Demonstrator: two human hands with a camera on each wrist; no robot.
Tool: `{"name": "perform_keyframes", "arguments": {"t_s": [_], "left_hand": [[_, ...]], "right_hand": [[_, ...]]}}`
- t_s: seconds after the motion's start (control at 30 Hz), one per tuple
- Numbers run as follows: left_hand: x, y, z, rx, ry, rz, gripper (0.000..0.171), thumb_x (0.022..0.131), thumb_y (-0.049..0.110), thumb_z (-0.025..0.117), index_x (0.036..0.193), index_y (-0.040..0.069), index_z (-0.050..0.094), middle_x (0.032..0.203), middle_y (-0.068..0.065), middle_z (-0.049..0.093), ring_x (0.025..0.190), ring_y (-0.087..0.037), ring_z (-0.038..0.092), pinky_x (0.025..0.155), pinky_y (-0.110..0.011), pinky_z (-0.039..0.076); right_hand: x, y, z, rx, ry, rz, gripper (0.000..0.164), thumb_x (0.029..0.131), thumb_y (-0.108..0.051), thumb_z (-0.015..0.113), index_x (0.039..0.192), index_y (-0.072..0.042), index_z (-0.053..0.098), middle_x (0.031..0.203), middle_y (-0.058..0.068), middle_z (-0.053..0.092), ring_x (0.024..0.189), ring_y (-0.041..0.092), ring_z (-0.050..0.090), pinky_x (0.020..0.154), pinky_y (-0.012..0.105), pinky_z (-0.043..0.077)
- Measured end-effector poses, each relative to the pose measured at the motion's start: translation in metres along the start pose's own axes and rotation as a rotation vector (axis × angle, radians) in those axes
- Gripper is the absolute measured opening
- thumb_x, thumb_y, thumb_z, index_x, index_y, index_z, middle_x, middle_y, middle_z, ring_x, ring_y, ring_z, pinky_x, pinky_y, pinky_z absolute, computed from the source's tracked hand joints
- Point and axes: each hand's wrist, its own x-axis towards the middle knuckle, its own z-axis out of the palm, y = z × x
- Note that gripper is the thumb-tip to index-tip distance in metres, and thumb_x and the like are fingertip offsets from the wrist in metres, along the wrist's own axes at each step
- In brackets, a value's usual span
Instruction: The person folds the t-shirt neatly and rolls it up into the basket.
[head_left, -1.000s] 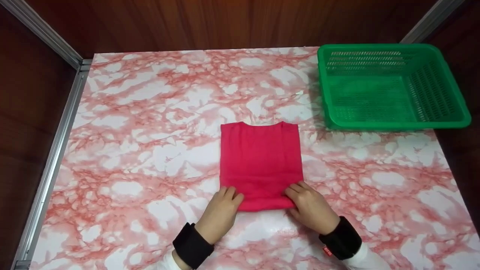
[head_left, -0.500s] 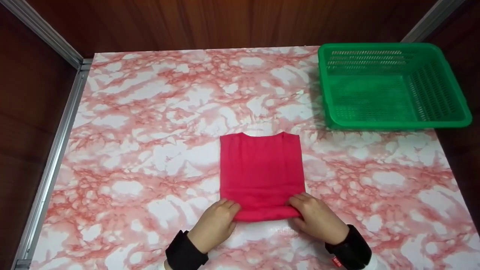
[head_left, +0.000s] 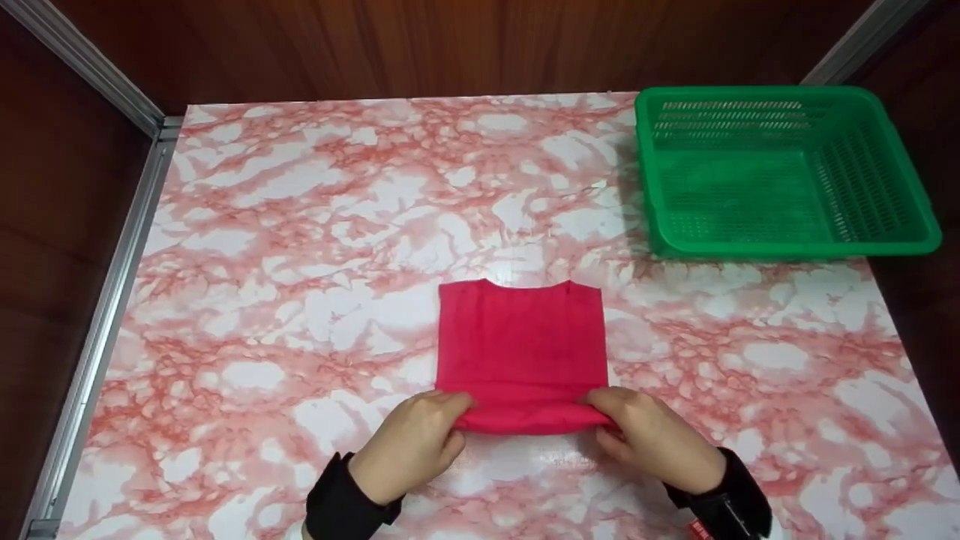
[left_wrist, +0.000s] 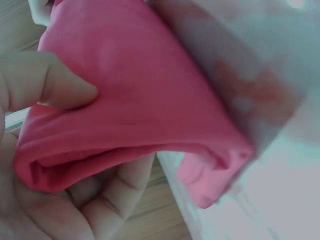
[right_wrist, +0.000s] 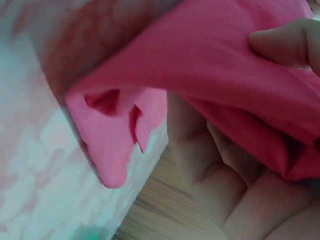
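A pinkish-red shirt [head_left: 525,337], folded into a rectangle, lies in front of me in the head view, its scooped neckline facing away. Its near end is rolled into a thick fold. My left hand [head_left: 416,439] grips the left end of that fold; in the left wrist view the thumb [left_wrist: 65,87] presses on top and the fingers [left_wrist: 117,192] curl underneath. At the right end my right hand [head_left: 652,435] holds the fold the same way, thumb [right_wrist: 280,45] above and fingers [right_wrist: 200,150] below. Layers of cloth show inside the fold in both wrist views.
A green plastic basket [head_left: 795,249] with slotted walls stands at the back right of the table [head_left: 300,225], which has a red-and-white marbled top. Dark wooden panels [head_left: 480,45] rise behind and at both sides. A metal rail [head_left: 105,330] runs along the left edge.
Both hands have drawn the shirt toward me, its neckline sliding nearer. The near fold is now lifted and curled over in the hands, and the flat part looks shorter. The basket stays put.
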Motion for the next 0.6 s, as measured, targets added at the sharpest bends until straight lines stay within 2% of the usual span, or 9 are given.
{"name": "perform_keyframes", "arguments": {"t_s": [0.13, 0.33, 0.5, 0.6], "left_hand": [[0.011, -0.001, -0.014, -0.016, 0.0, -0.026, 0.019, 0.07, 0.003, 0.058, 0.088, 0.009, 0.06, 0.08, 0.002, 0.064, 0.073, -0.013, 0.06, 0.068, -0.03, 0.049], [0.033, -0.008, -0.034, -0.047, -0.025, -0.079, 0.026, 0.073, 0.005, 0.059, 0.099, 0.007, 0.062, 0.092, -0.001, 0.065, 0.081, -0.013, 0.061, 0.071, -0.027, 0.05], [0.055, -0.021, -0.046, -0.08, -0.062, -0.141, 0.025, 0.076, 0.007, 0.06, 0.101, 0.008, 0.061, 0.085, 0.001, 0.063, 0.071, -0.008, 0.055, 0.066, -0.022, 0.048], [0.071, -0.033, -0.053, -0.137, -0.083, -0.177, 0.023, 0.077, 0.009, 0.061, 0.1, 0.009, 0.061, 0.078, 0.002, 0.059, 0.065, -0.009, 0.048, 0.062, -0.022, 0.045]], "right_hand": [[0.006, 0.001, -0.012, -0.004, 0.029, -0.002, 0.028, 0.07, -0.006, 0.067, 0.095, -0.015, 0.058, 0.085, -0.009, 0.058, 0.077, 0.002, 0.054, 0.067, 0.024, 0.049], [0.023, 0.008, -0.03, -0.017, 0.08, -0.002, 0.029, 0.073, -0.01, 0.067, 0.1, -0.013, 0.058, 0.091, -0.005, 0.061, 0.081, 0.004, 0.055, 0.071, 0.026, 0.05], [0.043, 0.018, -0.043, -0.03, 0.08, 0.023, 0.028, 0.076, -0.014, 0.065, 0.104, -0.011, 0.058, 0.092, -0.003, 0.061, 0.079, 0.005, 0.053, 0.071, 0.026, 0.049], [0.055, 0.027, -0.048, -0.026, 0.092, 0.033, 0.028, 0.077, -0.014, 0.065, 0.103, -0.01, 0.059, 0.089, -0.003, 0.061, 0.076, 0.006, 0.052, 0.068, 0.026, 0.048]]}}
